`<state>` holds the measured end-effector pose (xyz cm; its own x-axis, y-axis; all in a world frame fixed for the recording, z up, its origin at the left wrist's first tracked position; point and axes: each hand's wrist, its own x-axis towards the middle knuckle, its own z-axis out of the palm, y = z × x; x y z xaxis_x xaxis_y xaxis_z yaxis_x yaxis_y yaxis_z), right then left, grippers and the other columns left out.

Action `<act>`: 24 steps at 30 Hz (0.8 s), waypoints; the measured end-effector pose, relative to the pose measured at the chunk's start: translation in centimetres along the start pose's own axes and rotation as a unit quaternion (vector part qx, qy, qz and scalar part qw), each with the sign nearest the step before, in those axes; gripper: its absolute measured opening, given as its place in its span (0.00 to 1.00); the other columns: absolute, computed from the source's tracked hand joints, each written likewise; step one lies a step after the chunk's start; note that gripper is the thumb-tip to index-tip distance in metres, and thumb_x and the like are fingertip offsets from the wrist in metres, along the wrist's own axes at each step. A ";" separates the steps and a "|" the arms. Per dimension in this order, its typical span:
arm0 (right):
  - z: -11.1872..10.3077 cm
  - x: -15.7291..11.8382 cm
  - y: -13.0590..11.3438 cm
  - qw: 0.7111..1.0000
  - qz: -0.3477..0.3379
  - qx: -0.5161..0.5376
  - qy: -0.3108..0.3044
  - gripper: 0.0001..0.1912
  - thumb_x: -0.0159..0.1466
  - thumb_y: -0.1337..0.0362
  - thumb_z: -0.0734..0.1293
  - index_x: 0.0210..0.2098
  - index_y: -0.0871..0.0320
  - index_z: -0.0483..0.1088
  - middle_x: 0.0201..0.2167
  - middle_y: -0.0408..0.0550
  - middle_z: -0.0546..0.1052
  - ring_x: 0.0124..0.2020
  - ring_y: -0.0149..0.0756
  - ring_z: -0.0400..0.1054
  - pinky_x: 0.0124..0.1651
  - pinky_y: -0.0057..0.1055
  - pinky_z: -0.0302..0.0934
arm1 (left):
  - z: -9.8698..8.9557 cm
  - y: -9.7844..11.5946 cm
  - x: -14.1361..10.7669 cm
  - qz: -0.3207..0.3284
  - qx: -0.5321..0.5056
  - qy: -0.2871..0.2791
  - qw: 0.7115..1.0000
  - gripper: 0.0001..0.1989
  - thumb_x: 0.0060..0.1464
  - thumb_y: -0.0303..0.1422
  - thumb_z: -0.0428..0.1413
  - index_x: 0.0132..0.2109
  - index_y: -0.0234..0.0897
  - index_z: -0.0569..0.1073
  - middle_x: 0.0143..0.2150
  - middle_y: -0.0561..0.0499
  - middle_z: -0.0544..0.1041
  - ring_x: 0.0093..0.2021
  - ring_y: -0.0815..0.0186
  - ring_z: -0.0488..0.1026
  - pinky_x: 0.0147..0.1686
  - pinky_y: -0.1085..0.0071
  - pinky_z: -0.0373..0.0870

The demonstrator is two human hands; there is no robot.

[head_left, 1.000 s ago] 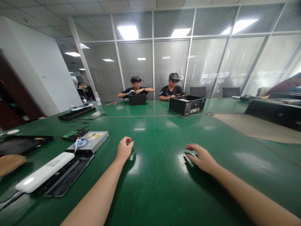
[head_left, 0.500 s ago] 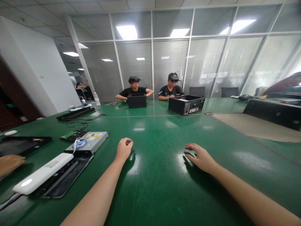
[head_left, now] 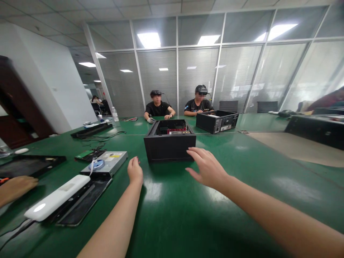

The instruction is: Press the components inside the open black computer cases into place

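A black computer case (head_left: 170,148) sits on the green table in front of me, its top open, with a red circuit board (head_left: 177,131) showing inside. My right hand (head_left: 206,166) is open, thumb and fingers apart. Its fingertips overlap the case's near right corner; whether they touch it I cannot tell. On the other side, my left hand (head_left: 135,171) is open and half curled, palm turned inward, a little short of the case's near left corner. It holds nothing. A silver optical drive (head_left: 116,160) lies close to its left.
Left of my forearm lie a white power strip (head_left: 57,197) and a black panel (head_left: 86,204). Another person's hand (head_left: 17,188) rests at the far left. A second computer case (head_left: 217,122) stands at the back, before two seated people (head_left: 159,109). Cardboard (head_left: 282,143) covers the table's right part.
The computer case has slid across the table toward me from the person opposite. My right hand has moved left to its corner; my left hand has shifted slightly left.
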<state>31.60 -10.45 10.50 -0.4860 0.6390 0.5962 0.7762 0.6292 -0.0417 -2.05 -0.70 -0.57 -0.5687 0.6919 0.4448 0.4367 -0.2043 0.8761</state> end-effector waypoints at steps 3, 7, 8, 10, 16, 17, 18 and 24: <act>1.9 8.0 1.1 0.997 0.003 -0.060 -0.051 0.46 0.56 0.49 0.72 0.66 0.66 0.55 0.67 0.66 0.57 0.66 0.58 0.53 0.65 0.50 0.51 | 0.1 0.2 -0.2 -0.032 -0.050 0.002 0.998 0.21 0.61 0.47 0.44 0.48 0.37 0.71 0.48 0.44 0.77 0.44 0.62 0.75 0.42 0.67 0.70; 4.2 16.1 5.2 0.970 0.053 -0.079 -0.222 0.60 0.44 0.43 0.77 0.68 0.64 0.53 0.67 0.68 0.58 0.65 0.65 0.54 0.64 0.58 0.48 | 0.4 0.3 -0.1 -0.033 -0.076 -0.007 0.997 0.18 0.58 0.47 0.50 0.45 0.38 0.72 0.45 0.48 0.77 0.42 0.62 0.75 0.43 0.66 0.69; 4.5 17.3 6.1 0.960 0.062 -0.071 -0.264 0.59 0.43 0.42 0.76 0.67 0.62 0.55 0.65 0.65 0.61 0.63 0.64 0.57 0.63 0.58 0.50 | 0.4 0.2 0.1 -0.038 -0.079 -0.002 0.996 0.18 0.58 0.47 0.50 0.44 0.38 0.72 0.44 0.48 0.77 0.41 0.62 0.75 0.42 0.66 0.69; 4.7 18.6 7.1 0.947 0.066 -0.052 -0.311 0.57 0.43 0.42 0.76 0.66 0.59 0.58 0.63 0.62 0.66 0.60 0.62 0.62 0.61 0.55 0.54 | 0.3 -0.3 0.6 -0.062 -0.090 0.021 0.994 0.17 0.58 0.46 0.50 0.43 0.38 0.72 0.43 0.48 0.77 0.39 0.63 0.75 0.40 0.67 0.70; 1.2 15.0 6.4 0.949 0.005 -0.036 -0.312 0.55 0.44 0.40 0.74 0.64 0.64 0.60 0.58 0.65 0.69 0.57 0.61 0.65 0.59 0.48 0.57 | -0.1 -0.7 1.0 -0.090 -0.123 0.053 0.987 0.15 0.58 0.45 0.50 0.41 0.38 0.71 0.41 0.49 0.76 0.37 0.64 0.74 0.37 0.68 0.69; -0.1 13.3 5.9 0.950 -0.007 -0.034 -0.309 0.56 0.45 0.40 0.74 0.64 0.64 0.60 0.59 0.65 0.68 0.58 0.62 0.64 0.60 0.50 0.55 | -0.1 -0.5 0.9 -0.086 -0.122 0.050 0.988 0.15 0.57 0.45 0.50 0.41 0.38 0.71 0.40 0.50 0.76 0.36 0.64 0.74 0.38 0.68 0.69; -1.6 11.2 5.3 0.951 -0.017 -0.031 -0.306 0.56 0.45 0.40 0.74 0.65 0.64 0.59 0.60 0.66 0.67 0.59 0.62 0.62 0.61 0.52 0.53 | 0.0 -0.4 0.8 -0.081 -0.118 0.048 0.988 0.15 0.57 0.44 0.50 0.40 0.38 0.71 0.40 0.50 0.76 0.36 0.65 0.74 0.38 0.68 0.69; -12.7 -4.4 -2.0 0.950 0.031 -0.026 -0.308 0.57 0.45 0.46 0.76 0.69 0.49 0.52 0.64 0.57 0.63 0.60 0.63 0.60 0.62 0.57 0.51 | 0.8 -0.9 0.8 -0.053 -0.081 0.050 0.994 0.13 0.57 0.42 0.52 0.40 0.38 0.71 0.36 0.51 0.75 0.34 0.65 0.73 0.39 0.67 0.69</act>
<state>37.33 -20.14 18.10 -0.5691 0.8222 0.0103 0.8221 0.5692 -0.0114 -2.36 0.53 -1.19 -0.6756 0.6447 0.3576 0.2579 -0.2478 0.9339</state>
